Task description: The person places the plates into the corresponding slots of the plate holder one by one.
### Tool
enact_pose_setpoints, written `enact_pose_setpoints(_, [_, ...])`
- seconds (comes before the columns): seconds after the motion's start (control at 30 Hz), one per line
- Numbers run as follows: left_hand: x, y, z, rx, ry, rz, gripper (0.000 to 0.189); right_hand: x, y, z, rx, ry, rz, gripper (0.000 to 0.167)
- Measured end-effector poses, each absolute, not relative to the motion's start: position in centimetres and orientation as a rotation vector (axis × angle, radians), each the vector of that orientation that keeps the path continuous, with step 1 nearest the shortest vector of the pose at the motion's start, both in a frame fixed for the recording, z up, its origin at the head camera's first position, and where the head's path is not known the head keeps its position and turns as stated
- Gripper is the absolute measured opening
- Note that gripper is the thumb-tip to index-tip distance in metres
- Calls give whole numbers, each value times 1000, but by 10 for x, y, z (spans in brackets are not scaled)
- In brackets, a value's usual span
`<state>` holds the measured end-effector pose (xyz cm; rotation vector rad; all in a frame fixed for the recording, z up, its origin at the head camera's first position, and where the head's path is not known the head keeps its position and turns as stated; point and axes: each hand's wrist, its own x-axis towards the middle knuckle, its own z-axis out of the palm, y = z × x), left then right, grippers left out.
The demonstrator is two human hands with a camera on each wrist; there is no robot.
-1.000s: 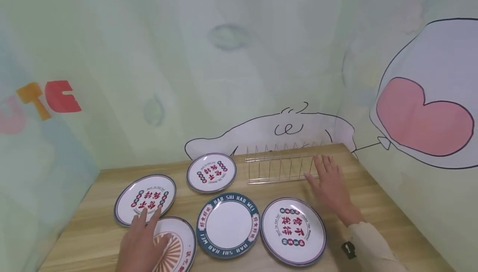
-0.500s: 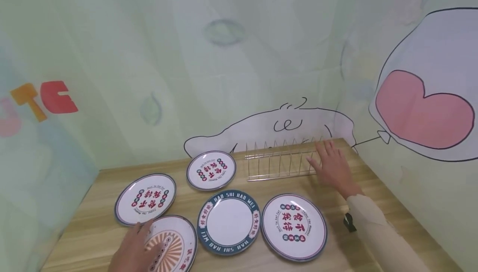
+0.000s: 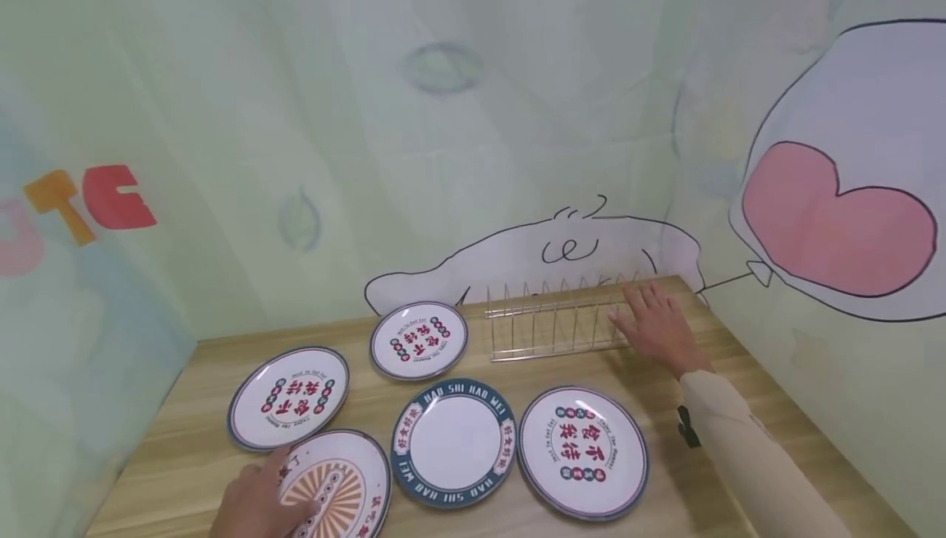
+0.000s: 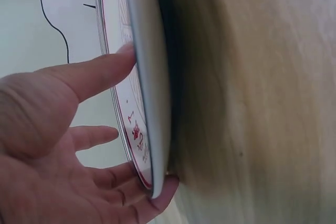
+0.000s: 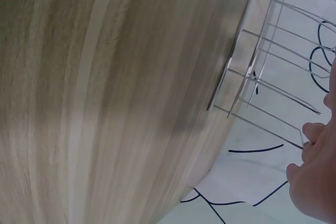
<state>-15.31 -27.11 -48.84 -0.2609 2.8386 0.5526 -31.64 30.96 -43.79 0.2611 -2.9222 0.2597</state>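
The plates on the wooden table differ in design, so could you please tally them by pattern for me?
Plates with large red characters in the middle: 3
Plate with an orange sunburst: 1
Plate with a wide teal rim: 1
Total: 5

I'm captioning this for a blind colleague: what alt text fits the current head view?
A person's left hand grips the edge of a sunburst plate; the right hand rests at the right end of a wire rack. Three red-lettered plates and a teal-rimmed plate lie on the wooden table.
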Motion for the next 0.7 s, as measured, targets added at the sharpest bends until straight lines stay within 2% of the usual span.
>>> enact_pose_setpoints(0.2, [-152, -277, -490, -303, 2763, 686, 129, -316, 311, -441, 281, -2932, 246, 75])
enact_pose_setpoints(0.37, [-151, -285, -494, -277, 2746, 831, 128, -319, 313, -442, 277, -2937, 249, 76])
enact_pose_setpoints(0.53, [-147, -292, -491, -278, 2718, 953, 115, -323, 316, -444, 282, -2928, 263, 75])
enact_pose_setpoints(0.7, [-145, -293, -476, -201, 2774, 930, 94, -326, 320, -441, 272, -2913, 237, 73])
